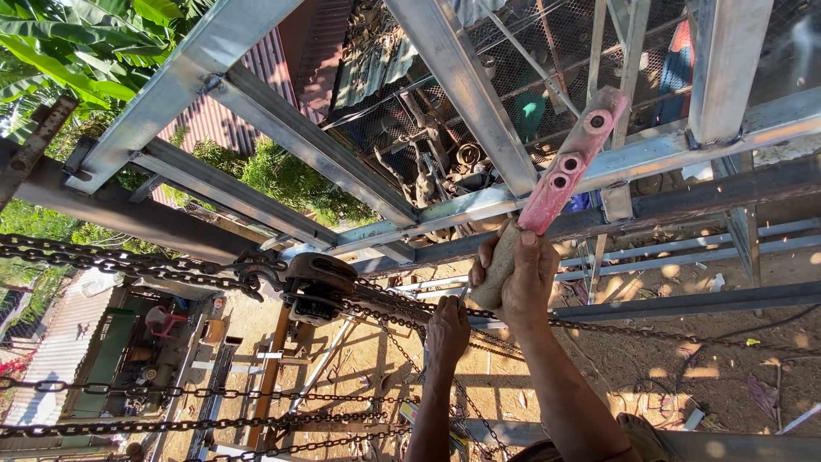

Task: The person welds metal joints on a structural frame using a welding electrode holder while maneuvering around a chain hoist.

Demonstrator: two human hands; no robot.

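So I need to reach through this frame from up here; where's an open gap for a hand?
Open gap: between the two diagonal galvanised steel bars, upper left. Crowded: around the rusty chain hoist and the chains, and where the right hand grips the pink holed bar.

Outdoor site, bright sun, hard shadows. A galvanised steel frame [316, 150] of square tubing crosses the view from upper left to right, resting on a dark rusted beam [128, 214]. Behind it, wire mesh [530, 60] with scrap metal piled against it. Far left: broad banana leaves [77, 43], a red corrugated roof [214, 120] and green shrubs [282, 175]. Below lies bare dirt ground [684, 342], dappled with light and littered with scraps. Lower left, a pink plastic chair [164, 320] beside a shed.
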